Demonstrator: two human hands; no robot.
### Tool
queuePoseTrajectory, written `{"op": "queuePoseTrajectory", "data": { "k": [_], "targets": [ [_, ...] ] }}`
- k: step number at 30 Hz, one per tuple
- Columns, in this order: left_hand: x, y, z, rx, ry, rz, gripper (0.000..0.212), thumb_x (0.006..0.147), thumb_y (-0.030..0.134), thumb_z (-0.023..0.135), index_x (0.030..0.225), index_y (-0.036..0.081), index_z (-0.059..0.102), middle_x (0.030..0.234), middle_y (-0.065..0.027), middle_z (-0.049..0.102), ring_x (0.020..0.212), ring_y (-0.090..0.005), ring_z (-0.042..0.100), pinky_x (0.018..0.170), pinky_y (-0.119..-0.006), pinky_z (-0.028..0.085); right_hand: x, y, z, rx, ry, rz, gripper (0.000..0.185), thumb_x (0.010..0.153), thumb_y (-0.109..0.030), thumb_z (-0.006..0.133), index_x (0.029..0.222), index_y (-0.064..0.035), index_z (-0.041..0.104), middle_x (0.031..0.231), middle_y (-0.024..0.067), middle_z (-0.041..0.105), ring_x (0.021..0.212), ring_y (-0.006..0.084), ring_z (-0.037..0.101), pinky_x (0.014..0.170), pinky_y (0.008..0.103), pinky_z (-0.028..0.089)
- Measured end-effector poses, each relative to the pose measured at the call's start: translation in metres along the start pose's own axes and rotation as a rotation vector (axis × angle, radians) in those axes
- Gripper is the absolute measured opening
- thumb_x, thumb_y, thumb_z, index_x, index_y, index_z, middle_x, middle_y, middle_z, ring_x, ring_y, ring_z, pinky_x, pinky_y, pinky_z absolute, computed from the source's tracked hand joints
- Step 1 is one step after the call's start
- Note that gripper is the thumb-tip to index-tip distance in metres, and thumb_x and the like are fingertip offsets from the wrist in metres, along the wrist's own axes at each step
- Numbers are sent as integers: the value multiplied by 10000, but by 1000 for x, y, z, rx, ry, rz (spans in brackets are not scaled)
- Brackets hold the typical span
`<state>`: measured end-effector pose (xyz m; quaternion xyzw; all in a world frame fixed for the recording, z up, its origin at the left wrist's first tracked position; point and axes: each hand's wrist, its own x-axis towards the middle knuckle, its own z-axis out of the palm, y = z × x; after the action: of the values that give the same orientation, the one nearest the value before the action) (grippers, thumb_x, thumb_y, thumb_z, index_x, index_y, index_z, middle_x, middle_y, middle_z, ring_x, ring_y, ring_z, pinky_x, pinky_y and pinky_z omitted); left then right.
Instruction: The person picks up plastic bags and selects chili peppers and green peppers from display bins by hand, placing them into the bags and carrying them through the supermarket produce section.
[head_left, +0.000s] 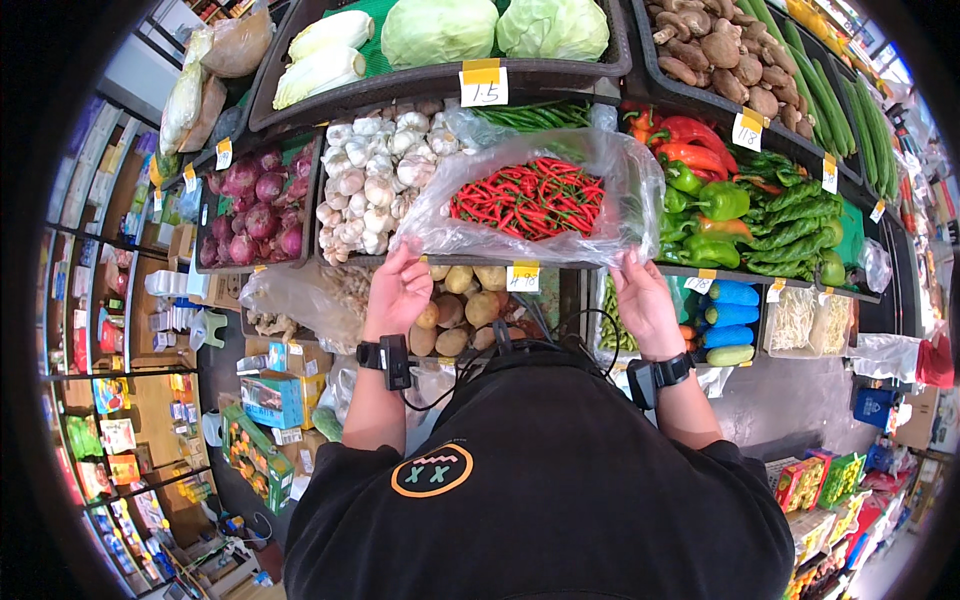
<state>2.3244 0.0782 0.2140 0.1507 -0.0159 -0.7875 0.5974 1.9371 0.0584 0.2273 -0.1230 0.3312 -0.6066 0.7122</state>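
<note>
A clear plastic bag (487, 238), spread wide, surrounds a heap of small red chili peppers (529, 196) on the produce stand. My left hand (401, 285) pinches the bag's near left edge, just in front of the garlic bulbs (375, 176). At the near right edge of the same plastic, my right hand (639, 296) grips it between thumb and fingers, close to the green bell peppers (705, 199). The two hands are apart, one at each side of the chilies. Whether the chilies rest in the bag or in a tray under it is hard to tell.
Red onions (259, 202) fill a crate on the left. Behind are cabbages (439, 34) and shiitake mushrooms (724, 52). Potatoes (454, 322) lie on the lower shelf between my arms. Price cards (523, 277) hang from the crate edges. A cable (611, 322) loops near my right wrist.
</note>
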Motion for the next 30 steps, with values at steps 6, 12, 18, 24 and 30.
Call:
{"op": "queuePoseTrajectory", "data": {
  "k": [6, 12, 18, 24, 30],
  "targets": [
    [12, -25, 33, 129, 380, 250, 92, 966, 138, 574, 1026, 69, 560, 884, -19, 602, 723, -154, 544, 733, -290, 465, 5, 7, -16, 181, -143, 235, 196, 1004, -183, 507, 1134, -53, 577, 1104, 34, 647, 992, 195, 603, 810, 330, 474],
    [31, -58, 8, 561, 492, 563, 259, 885, 57, 678, 1088, 49, 518, 1022, -59, 616, 854, -145, 598, 756, -298, 490, 25, 26, 21, 60, 24, 252, 195, 977, -121, 428, 1065, -22, 571, 941, 64, 611, 880, 196, 566, 827, 349, 454],
    [23, -57, -13, 235, 538, 478, 194, 929, 67, 634, 1103, 19, 561, 1018, -75, 630, 946, -196, 616, 880, -341, 525, 33, 29, 24, -173, 0, 51, 194, 1005, -207, 476, 1082, -66, 585, 992, 10, 635, 856, 128, 562, 766, 297, 428],
    [14, -34, -6, 278, 616, 280, 235, 990, 168, 558, 1200, 62, 545, 1069, -75, 599, 981, -229, 588, 988, -415, 495, 32, 8, -13, -369, 239, 235, 150, 1018, -343, 482, 1049, -238, 584, 861, -100, 561, 738, 75, 469, 650, 258, 321],
    [41, -22, 11, 101, 673, 304, 181, 1000, 35, 417, 1133, -5, 533, 1006, -137, 614, 901, -237, 611, 924, -397, 523, 51, 1, -32, 108, -7, 506, 167, 1025, -252, 444, 917, -182, 552, 696, -56, 417, 576, 94, 367, 510, 250, 280]
  ]
}}
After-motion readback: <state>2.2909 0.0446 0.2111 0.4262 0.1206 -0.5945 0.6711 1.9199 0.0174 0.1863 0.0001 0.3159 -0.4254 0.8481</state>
